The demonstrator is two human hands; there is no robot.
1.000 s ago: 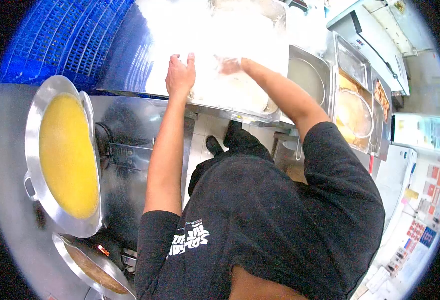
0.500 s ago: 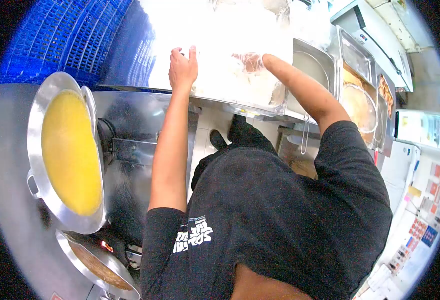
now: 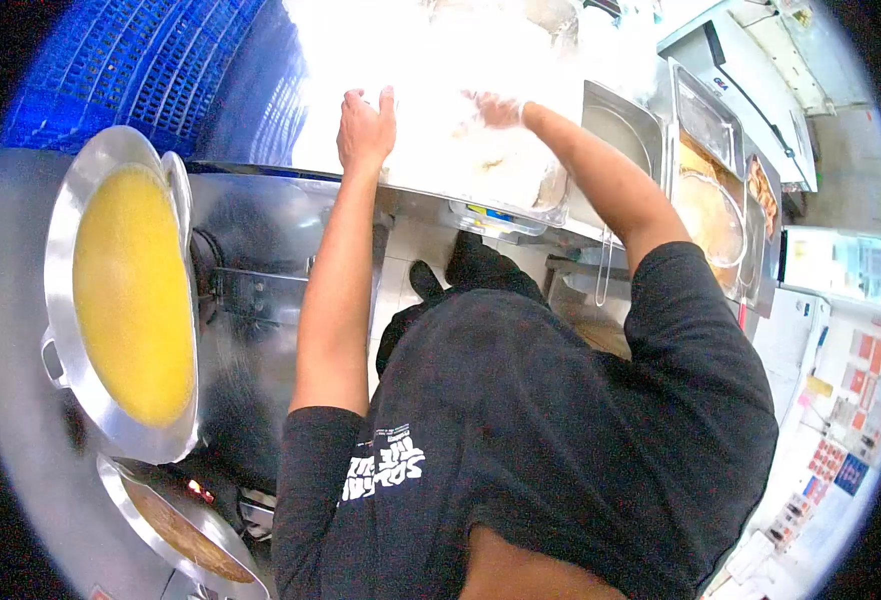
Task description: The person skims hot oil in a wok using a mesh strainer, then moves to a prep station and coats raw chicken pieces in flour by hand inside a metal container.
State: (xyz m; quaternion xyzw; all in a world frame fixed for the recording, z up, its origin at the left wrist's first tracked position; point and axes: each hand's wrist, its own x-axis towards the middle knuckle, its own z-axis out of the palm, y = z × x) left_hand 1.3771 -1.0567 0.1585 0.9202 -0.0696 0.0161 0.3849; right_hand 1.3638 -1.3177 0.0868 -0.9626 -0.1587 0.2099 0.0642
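My left hand (image 3: pixel 365 135) is at the near left of a glaring white work area, fingers curled and thumb apart; glare hides what it grips. To its right, my right hand (image 3: pixel 498 110), which seems to wear a thin clear glove, reaches over pale, powdery-looking stuff (image 3: pixel 490 165) in a tray (image 3: pixel 558 195). Its fingers are stretched out, with nothing visible held in them. Overexposure washes out much of the tray's contents.
Blue plastic crates (image 3: pixel 150 70) stand at upper left. A metal wok of yellow liquid (image 3: pixel 135 290) and a second pan with brown contents (image 3: pixel 185 530) are at left. Right of the tray are metal containers (image 3: pixel 625 130), a wire strainer (image 3: pixel 710 215) and a white appliance (image 3: pixel 740 85).
My right hand has shifted slightly left and up over the pale stuff, and its fingers now show more. My left hand keeps nearly the same place. The view has shifted a little.
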